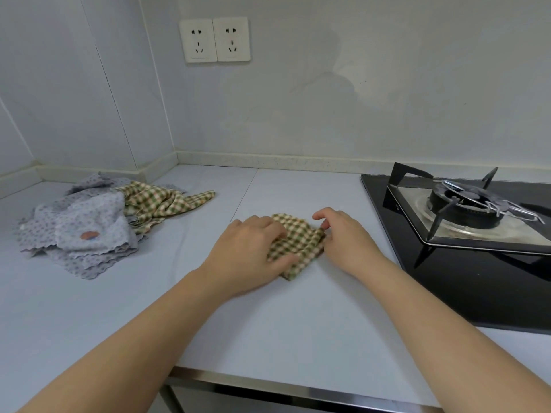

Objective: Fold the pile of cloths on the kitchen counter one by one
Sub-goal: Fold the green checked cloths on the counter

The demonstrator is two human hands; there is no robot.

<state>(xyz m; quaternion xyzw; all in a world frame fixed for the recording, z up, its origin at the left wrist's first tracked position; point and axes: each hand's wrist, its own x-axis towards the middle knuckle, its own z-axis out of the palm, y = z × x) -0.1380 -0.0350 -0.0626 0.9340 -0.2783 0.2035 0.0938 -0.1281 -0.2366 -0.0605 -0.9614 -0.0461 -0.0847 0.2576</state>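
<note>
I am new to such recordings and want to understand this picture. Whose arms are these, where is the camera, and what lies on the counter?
There is no machine here. A person works with bare hands, and one camera worn on their head looks forward and down, so you see their own arms. The left hand presses on a small green checked cloth, already folded, while the right hand pinches its right edge. The cloth lies on a pale kitchen counter. At the far left is a pile of cloths, grey dotted ones and another checked one, not yet folded. A gas stove stands at the right.
</note>
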